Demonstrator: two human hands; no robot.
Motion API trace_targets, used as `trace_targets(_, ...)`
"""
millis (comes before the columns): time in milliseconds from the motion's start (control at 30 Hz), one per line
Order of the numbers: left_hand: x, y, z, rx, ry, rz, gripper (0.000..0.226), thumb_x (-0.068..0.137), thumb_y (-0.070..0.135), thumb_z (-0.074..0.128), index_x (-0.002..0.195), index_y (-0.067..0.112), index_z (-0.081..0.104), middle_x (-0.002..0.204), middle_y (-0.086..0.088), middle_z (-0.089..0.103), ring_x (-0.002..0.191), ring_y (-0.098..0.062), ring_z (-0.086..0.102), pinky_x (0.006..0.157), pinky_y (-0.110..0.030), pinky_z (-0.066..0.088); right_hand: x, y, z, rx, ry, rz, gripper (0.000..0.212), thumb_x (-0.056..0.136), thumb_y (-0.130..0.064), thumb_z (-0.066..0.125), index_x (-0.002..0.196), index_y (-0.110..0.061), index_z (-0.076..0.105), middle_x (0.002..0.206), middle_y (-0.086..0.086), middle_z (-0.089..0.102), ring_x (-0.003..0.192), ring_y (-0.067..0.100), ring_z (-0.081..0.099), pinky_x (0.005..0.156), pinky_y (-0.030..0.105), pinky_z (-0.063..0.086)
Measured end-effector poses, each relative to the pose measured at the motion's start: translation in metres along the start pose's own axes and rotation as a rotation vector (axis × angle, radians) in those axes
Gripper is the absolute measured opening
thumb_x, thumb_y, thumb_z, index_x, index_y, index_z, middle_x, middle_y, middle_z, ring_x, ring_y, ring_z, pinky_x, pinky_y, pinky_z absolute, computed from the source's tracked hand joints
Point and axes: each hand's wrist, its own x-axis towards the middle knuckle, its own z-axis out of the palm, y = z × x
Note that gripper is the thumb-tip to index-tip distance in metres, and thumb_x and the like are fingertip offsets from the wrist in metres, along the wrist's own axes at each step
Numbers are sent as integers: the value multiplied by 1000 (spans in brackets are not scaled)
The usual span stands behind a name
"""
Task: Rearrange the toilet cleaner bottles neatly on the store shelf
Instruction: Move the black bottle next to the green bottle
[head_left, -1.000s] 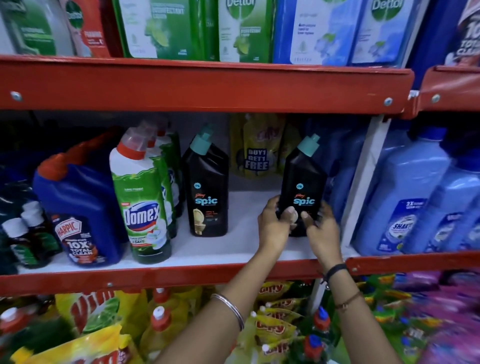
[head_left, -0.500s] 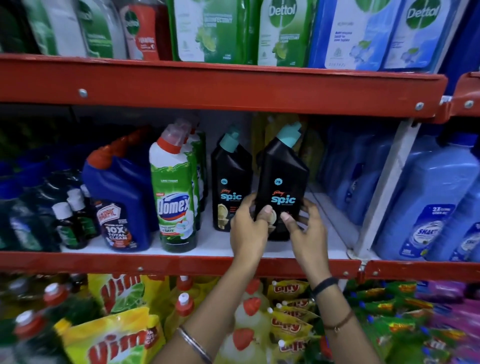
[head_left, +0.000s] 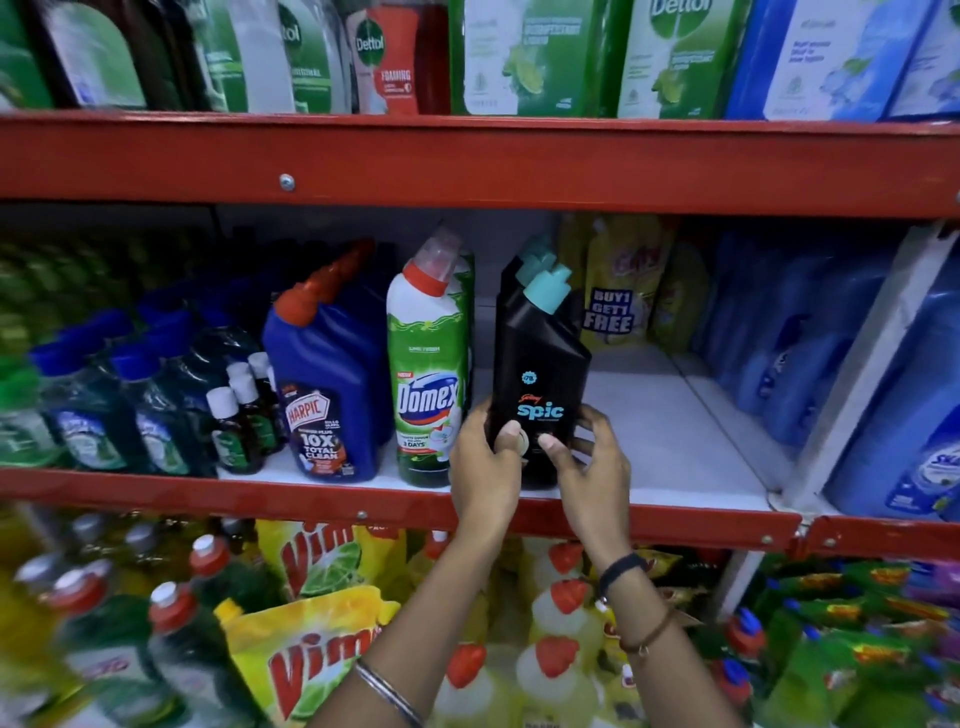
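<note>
Fingers of the left hand (head_left: 483, 467) and right hand (head_left: 592, 462) wrap around the bottom of a black plastic Spic bottle with a teal cap (head_left: 537, 374), thumbs pressed on its front. It stands on the white middle shelf with a red edge (head_left: 675, 441). Left of it are a blue Harpic bottle (head_left: 327, 395), then a green and white Domex bottle (head_left: 428, 379), just beside the black one. Another teal cap (head_left: 535, 260) shows behind. Yellow pouches (head_left: 623, 291) sit further back on the right.
</note>
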Motion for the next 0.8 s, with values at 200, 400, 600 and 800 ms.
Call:
trace_targets(200,-2,-2,-7,138,-56,102,44,91,21,46,135,24,39,125,-5,59,112,-24,57,91,-44,52,-1,0,2,-20,-36,-27,38,89,-29,57,125,-18,51,117,0,62,105,14,59,85,17,49)
trace_targets(400,-8,-1,-19,520,-175,139,68,92,9,43,148,16,4,125,-17,60,109,-37,56,88,-45,44,1,4,-9,143,-17,58,28,93,-50,36,108,-45,59,101,-15,67,100,9,64,90,39,54)
trace_targets(600,-8,4,-27,545,-226,129,73,91,4,43,149,18,0,118,-23,60,103,-40,57,87,-48,45,-7,2,-7,183,-8,75,24,94,-48,37,97,-55,60,106,-17,67,106,10,63,94,42,53)
trace_targets(800,-6,6,-26,515,-261,118,75,90,5,43,149,21,-1,107,-23,64,99,-38,58,86,-46,46,-5,4,-7,192,33,63,22,92,-52,38,95,-57,59,108,-14,66,107,10,62,94,40,52)
